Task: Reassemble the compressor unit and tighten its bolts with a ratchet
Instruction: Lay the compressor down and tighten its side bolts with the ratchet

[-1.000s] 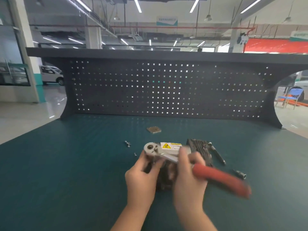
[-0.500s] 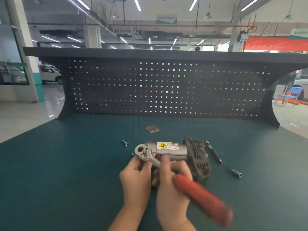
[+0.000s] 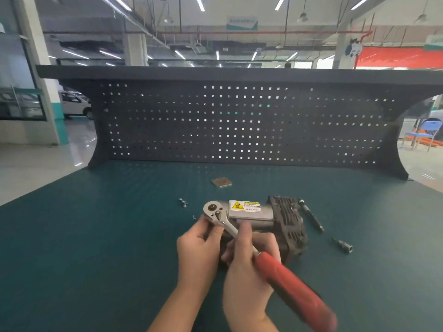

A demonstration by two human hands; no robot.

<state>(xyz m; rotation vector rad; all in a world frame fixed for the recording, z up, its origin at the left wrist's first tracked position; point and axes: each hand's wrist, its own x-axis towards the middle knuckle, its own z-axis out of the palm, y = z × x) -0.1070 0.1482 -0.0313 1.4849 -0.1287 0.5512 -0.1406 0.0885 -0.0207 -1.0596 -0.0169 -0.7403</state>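
Slipping is my worry: my right hand [image 3: 244, 267] grips the ratchet [image 3: 239, 236] near its head, left hand [image 3: 199, 245] pinches that head at the compressor unit [image 3: 263, 219]; poor seating on the bolt, hidden from me, could round it.

The compressor unit [image 3: 268, 219] lies on the workbench mat [image 3: 96, 248]; extension bar [image 3: 310, 215] and socket [image 3: 345, 246] right, 2 bolts [image 3: 183, 202] left, a square plate [image 3: 221, 182] behind.
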